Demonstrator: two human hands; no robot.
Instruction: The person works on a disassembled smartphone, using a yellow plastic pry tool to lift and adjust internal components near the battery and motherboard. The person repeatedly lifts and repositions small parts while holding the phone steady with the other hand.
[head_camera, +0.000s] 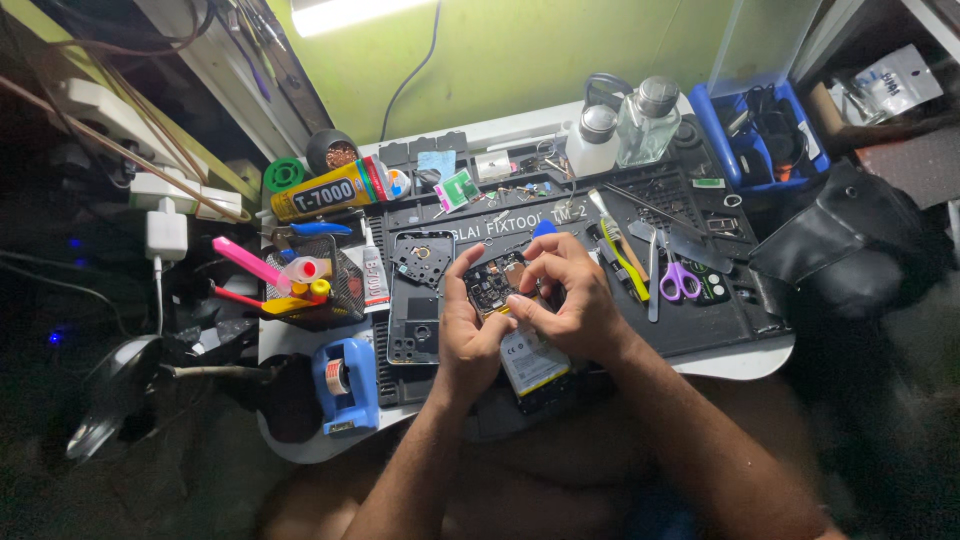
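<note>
Hands: two; left hand (468, 335) grasps the opened phone (510, 330) along its left edge, right hand (565, 300) pinches down on its upper part, fingertips meeting the left thumb.
Phone: one, back off, dark circuit board uppermost, pale battery below the fingers, lying between both hands.
Back frame: one dark phone frame (418, 300), just left of the left hand.
Bottles: two clear bottles (625, 125), far beyond the right hand.
Scissors: one purple pair (680, 280), right of the right hand.
Surface: black repair mat (720, 330) on a white table; green wall behind.
</note>
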